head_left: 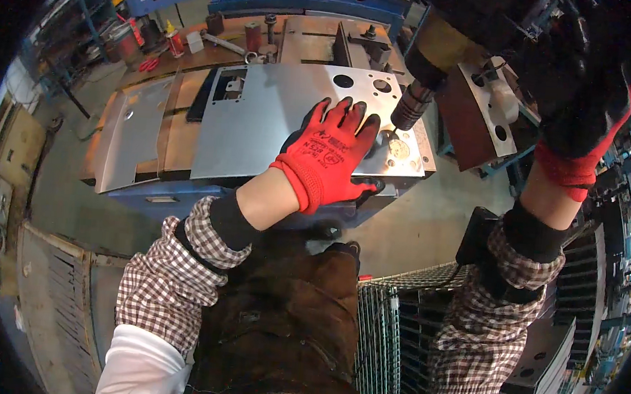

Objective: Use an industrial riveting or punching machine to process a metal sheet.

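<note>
My left hand (331,153), in a red glove with dark fingertips, lies on a flat sheet-metal panel (254,130), its fingers spread and its thumb at the near edge. Just right of it, a drill chuck (413,105) points down with a thin bit over the panel's right end, where a bright patch of light falls. Round holes and a square cutout pierce the panel. My right hand (581,117), gloved in red and black, is raised at the right beside the dark drill head (451,42). Its fingers merge with the shadow, so their grip is hidden.
Another bent metal sheet (133,133) lies on the worktable's left. Behind the panel are a wrench (224,43), red-handled scissors (148,64), a bottle (173,39) and clamping parts. A holed metal box (482,121) stands at right; a wire basket (394,334) is by my legs.
</note>
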`<state>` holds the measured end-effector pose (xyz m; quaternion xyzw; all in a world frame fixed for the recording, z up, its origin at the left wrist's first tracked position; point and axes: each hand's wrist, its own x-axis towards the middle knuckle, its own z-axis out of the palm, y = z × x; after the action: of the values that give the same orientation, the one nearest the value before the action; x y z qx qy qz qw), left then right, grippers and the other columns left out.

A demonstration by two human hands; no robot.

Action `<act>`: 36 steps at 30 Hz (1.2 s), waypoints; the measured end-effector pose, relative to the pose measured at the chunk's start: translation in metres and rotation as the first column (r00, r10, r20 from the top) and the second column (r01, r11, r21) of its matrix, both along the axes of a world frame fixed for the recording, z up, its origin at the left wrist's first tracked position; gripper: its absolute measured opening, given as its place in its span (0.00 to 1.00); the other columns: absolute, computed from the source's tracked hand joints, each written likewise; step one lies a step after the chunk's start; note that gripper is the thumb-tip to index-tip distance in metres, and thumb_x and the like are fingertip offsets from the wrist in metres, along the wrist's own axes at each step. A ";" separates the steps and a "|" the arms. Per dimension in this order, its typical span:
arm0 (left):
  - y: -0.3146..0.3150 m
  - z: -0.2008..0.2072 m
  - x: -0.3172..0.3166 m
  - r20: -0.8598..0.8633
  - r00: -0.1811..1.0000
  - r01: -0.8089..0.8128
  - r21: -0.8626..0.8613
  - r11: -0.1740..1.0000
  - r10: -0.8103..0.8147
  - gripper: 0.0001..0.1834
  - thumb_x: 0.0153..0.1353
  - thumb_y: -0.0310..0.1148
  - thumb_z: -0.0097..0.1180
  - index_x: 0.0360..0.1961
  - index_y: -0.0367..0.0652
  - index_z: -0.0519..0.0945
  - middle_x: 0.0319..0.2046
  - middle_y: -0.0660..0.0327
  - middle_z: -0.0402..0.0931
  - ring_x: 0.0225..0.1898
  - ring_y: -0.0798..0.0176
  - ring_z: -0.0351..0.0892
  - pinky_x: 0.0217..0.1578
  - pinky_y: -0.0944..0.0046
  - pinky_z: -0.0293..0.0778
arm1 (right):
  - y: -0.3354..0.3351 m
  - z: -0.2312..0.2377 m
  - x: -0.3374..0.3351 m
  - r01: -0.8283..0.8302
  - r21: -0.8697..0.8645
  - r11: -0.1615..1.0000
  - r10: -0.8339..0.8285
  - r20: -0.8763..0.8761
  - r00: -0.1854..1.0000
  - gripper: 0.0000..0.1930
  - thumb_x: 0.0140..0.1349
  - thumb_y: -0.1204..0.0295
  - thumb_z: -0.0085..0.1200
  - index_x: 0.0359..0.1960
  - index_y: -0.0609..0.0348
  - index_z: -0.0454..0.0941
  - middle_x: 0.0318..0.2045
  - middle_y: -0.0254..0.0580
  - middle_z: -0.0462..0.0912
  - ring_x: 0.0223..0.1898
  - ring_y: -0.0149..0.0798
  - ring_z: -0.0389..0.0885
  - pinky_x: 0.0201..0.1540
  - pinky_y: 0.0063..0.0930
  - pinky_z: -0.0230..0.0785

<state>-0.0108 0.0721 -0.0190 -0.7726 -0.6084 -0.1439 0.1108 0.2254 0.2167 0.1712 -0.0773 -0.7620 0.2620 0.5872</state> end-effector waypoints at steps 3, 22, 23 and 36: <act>0.000 0.002 0.001 -0.004 1.000 0.009 0.003 1.000 -0.009 0.52 0.56 0.63 0.63 0.74 0.41 0.62 0.70 0.42 0.61 0.74 0.39 0.56 0.73 0.37 0.50 | -0.001 0.002 0.002 0.005 0.005 1.000 -0.005 -0.003 1.000 0.25 0.74 0.60 0.49 0.66 0.63 0.72 0.51 0.40 0.81 0.52 0.37 0.80 0.55 0.32 0.72; 0.009 -0.002 -0.001 0.002 0.999 0.047 -0.018 0.999 -0.047 0.53 0.56 0.63 0.60 0.74 0.40 0.60 0.71 0.41 0.60 0.74 0.39 0.56 0.74 0.37 0.47 | -0.008 -0.001 -0.001 0.020 0.022 1.000 -0.020 -0.018 1.000 0.24 0.74 0.62 0.50 0.65 0.62 0.72 0.52 0.42 0.81 0.53 0.36 0.79 0.57 0.32 0.71; 0.010 -0.002 -0.001 0.006 0.999 0.051 -0.023 0.998 -0.051 0.53 0.56 0.63 0.60 0.75 0.41 0.60 0.71 0.41 0.60 0.74 0.39 0.56 0.74 0.37 0.47 | -0.008 -0.001 -0.002 0.027 0.024 0.999 -0.027 -0.020 0.999 0.24 0.74 0.62 0.50 0.65 0.62 0.72 0.52 0.42 0.81 0.53 0.36 0.79 0.57 0.32 0.71; 0.007 -0.003 -0.003 0.034 0.999 0.016 -0.023 1.000 -0.015 0.54 0.54 0.65 0.61 0.73 0.40 0.62 0.70 0.43 0.62 0.74 0.42 0.58 0.73 0.36 0.48 | -0.015 -0.155 0.010 -0.010 -0.614 0.789 -0.237 -0.320 0.917 0.22 0.74 0.65 0.51 0.66 0.60 0.72 0.54 0.43 0.81 0.56 0.35 0.79 0.60 0.33 0.70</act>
<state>-0.0139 0.0789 -0.0216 -0.7758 -0.6059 -0.1510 0.0904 0.2350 0.2019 0.0167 -0.2548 -0.5033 0.4643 0.6828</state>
